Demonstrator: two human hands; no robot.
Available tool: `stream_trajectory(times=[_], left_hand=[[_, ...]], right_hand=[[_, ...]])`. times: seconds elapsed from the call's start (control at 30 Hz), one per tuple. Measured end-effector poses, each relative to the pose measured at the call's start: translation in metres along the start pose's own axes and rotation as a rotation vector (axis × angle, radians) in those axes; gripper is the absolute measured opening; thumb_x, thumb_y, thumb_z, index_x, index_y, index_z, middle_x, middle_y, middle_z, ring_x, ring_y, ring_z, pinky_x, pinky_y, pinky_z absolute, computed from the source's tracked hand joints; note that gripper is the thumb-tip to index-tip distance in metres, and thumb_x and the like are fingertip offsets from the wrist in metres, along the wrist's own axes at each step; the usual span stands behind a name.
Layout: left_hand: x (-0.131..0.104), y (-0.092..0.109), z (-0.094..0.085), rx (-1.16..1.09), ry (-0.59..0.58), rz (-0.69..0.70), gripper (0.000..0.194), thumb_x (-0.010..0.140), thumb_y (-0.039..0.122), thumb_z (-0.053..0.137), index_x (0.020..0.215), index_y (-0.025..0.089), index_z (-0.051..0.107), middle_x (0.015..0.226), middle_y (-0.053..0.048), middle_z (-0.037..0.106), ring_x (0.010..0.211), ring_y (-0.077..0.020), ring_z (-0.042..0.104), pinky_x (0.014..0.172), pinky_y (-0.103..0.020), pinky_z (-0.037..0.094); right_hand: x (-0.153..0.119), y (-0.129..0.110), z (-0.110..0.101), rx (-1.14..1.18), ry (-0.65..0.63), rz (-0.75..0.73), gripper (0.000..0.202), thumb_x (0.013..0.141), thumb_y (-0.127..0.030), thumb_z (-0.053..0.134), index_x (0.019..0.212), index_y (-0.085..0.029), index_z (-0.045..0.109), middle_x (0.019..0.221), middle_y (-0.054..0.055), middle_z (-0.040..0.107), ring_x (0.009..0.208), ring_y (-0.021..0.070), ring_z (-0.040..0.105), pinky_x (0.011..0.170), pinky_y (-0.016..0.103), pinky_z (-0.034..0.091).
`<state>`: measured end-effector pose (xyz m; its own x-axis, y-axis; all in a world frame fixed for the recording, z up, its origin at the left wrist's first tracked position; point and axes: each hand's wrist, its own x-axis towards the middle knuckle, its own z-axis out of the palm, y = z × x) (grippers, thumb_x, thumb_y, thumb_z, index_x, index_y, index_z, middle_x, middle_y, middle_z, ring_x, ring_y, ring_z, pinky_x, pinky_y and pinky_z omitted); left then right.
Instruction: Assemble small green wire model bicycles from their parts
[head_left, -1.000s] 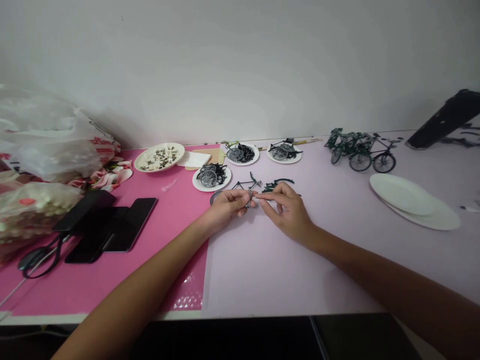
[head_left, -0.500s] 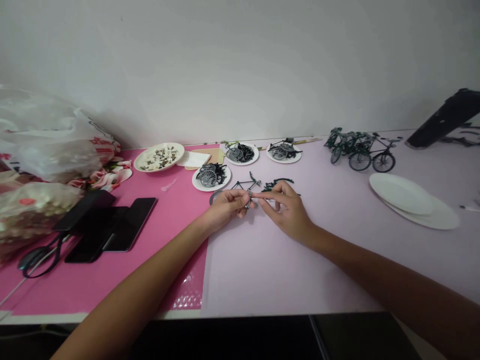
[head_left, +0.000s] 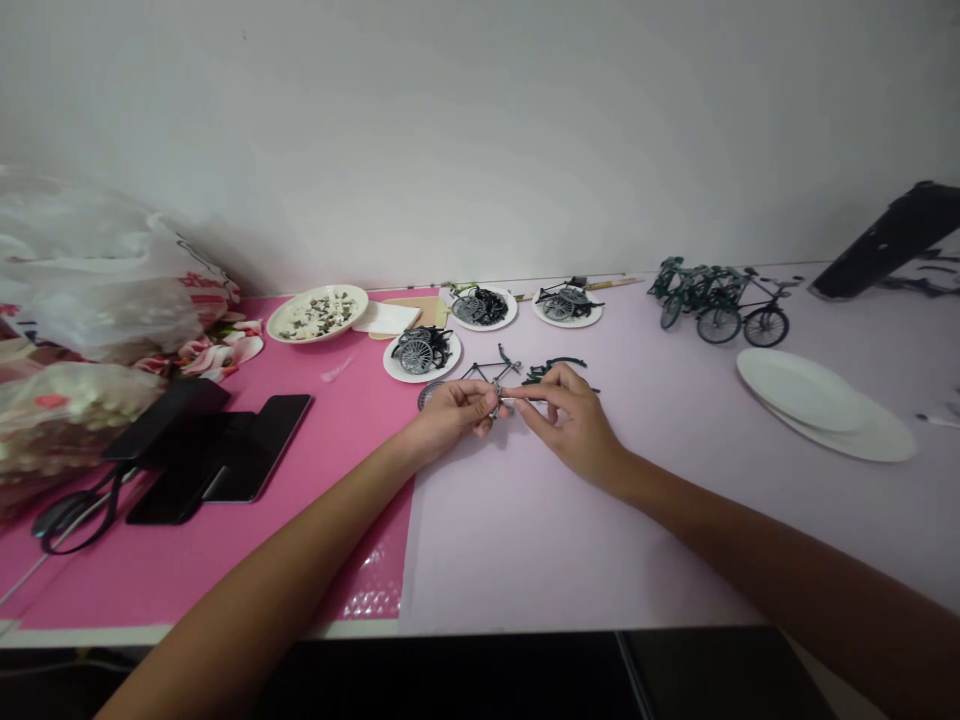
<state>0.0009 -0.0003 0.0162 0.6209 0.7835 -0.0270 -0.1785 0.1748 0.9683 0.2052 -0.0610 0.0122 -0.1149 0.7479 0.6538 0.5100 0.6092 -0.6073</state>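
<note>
My left hand [head_left: 459,412] is closed in a pinch around a small dark bicycle part [head_left: 496,404], mostly covered by the fingers. From the right, my right hand [head_left: 564,425] meets it, thumb and index finger pinched at a thin pale piece [head_left: 511,399] too small to make out well. Just behind the fingers shows a miniature bicycle frame [head_left: 487,372], with a spoked wheel [head_left: 429,395] partly hidden by my left hand. Dark green bicycle parts [head_left: 551,370] lie behind my right hand.
Three small plates hold black and grey bicycle parts, including the near plate [head_left: 401,370]. Assembled toy bicycles [head_left: 727,305] stand at back right, behind white oval plates [head_left: 870,430]. Leftward are a bowl [head_left: 279,328] of small pieces, phones [head_left: 259,450] and plastic bags [head_left: 112,280].
Both hands stay nearly in place, still pinched together at the small part. The thin pale piece between them shows more plainly now. The view has shifted very slightly.
</note>
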Motion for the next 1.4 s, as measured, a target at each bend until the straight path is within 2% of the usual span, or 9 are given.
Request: stream_trajectory(times=[0.1,0.2,0.37,0.6,0.73,0.9,1.03,1.4], left_hand=[[0.0,0.0,0.001,-0.003,-0.01,0.006,0.049,0.07,0.052,0.094,0.082,0.011,0.069,0.078,-0.003,0.072,0.05,-0.005,0.052,0.05,-0.02,0.037],[0.001,-0.001,0.0,-0.021,-0.004,0.013,0.049,0.07,0.051,0.094,0.082,0.011,0.068,0.079,-0.004,0.072,0.049,-0.0048,0.052,0.05,-0.02,0.037],[0.002,-0.004,-0.002,-0.064,-0.007,0.022,0.046,0.071,0.046,0.095,0.08,0.012,0.066,0.079,-0.004,0.072,0.049,-0.0052,0.052,0.051,-0.021,0.038],[0.002,-0.003,-0.002,-0.094,0.023,0.009,0.048,0.062,0.041,0.099,0.073,0.012,0.063,0.078,-0.005,0.073,0.046,-0.005,0.051,0.049,-0.021,0.036],[0.002,-0.004,-0.003,-0.079,0.038,0.021,0.048,0.062,0.041,0.099,0.071,0.013,0.061,0.075,-0.005,0.073,0.045,-0.0045,0.05,0.048,-0.021,0.034],[0.002,-0.006,-0.002,-0.027,0.041,0.043,0.048,0.066,0.046,0.096,0.072,0.013,0.062,0.071,-0.004,0.072,0.045,-0.0047,0.048,0.048,-0.021,0.032],[0.002,-0.007,-0.002,0.0,0.049,0.051,0.05,0.066,0.047,0.096,0.073,0.013,0.061,0.072,-0.005,0.073,0.045,-0.0045,0.048,0.048,-0.021,0.034],[0.002,-0.008,0.001,0.036,0.058,0.065,0.053,0.061,0.047,0.098,0.071,0.014,0.058,0.073,-0.004,0.073,0.046,-0.0051,0.051,0.044,-0.02,0.036]], right_hand=[[-0.001,-0.002,0.0,0.013,-0.033,0.056,0.015,0.097,-0.026,0.066,0.11,-0.025,0.075,0.087,0.001,0.053,0.062,0.013,0.048,0.061,0.032,0.047],[-0.002,-0.001,0.001,0.052,-0.062,0.134,0.013,0.094,-0.026,0.067,0.107,-0.024,0.066,0.092,0.003,0.058,0.07,0.0159,0.053,0.063,0.032,0.048],[-0.003,0.003,-0.001,0.106,-0.152,0.26,0.014,0.097,-0.034,0.06,0.102,-0.025,0.051,0.1,0.006,0.063,0.082,0.02,0.06,0.07,0.035,0.052],[0.005,0.004,-0.011,0.068,-0.266,0.178,0.014,0.102,-0.037,0.054,0.102,-0.025,0.048,0.103,0.008,0.065,0.093,0.0234,0.064,0.077,0.038,0.054],[0.008,0.005,-0.015,0.058,-0.281,0.135,0.012,0.102,-0.035,0.054,0.102,-0.024,0.05,0.098,0.008,0.069,0.085,0.0218,0.067,0.073,0.036,0.054],[0.01,0.002,-0.018,0.075,-0.338,0.193,0.016,0.104,-0.038,0.055,0.096,-0.023,0.054,0.079,0.003,0.071,0.068,0.0177,0.065,0.062,0.03,0.049],[0.01,-0.001,-0.019,0.087,-0.341,0.233,0.019,0.103,-0.04,0.055,0.094,-0.023,0.054,0.073,0.0,0.071,0.057,0.0152,0.06,0.057,0.029,0.046],[0.008,-0.002,-0.018,0.131,-0.379,0.301,0.03,0.105,-0.045,0.051,0.084,-0.025,0.047,0.064,-0.002,0.067,0.063,0.0172,0.068,0.063,0.03,0.051]])
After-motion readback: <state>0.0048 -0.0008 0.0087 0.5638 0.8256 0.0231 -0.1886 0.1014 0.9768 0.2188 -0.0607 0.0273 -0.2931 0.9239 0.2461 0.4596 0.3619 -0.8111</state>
